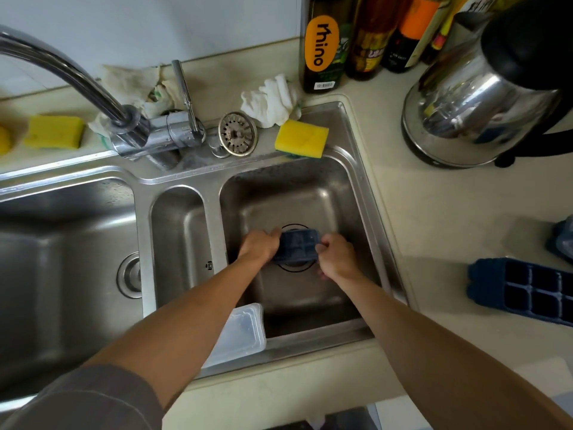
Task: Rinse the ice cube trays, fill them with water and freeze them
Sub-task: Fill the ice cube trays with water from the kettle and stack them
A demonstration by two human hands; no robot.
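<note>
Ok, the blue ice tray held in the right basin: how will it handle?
Probably light: the blue ice tray looks compact, and left hand and right hand grip only its ends. Possibly bendy; no flex shows. Maybe slippery if wet; no water visible.

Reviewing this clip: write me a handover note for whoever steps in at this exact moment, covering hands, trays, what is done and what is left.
Left hand: grips the left end of the tray.
Right hand: grips its right end.
Things: the tray is held low in the right basin. A second tray lies on the counter. The faucet spout points left, with no water seen.
Done: cannot tell whether anything is rinsed.
Left: rinse, fill and freeze both.
</note>
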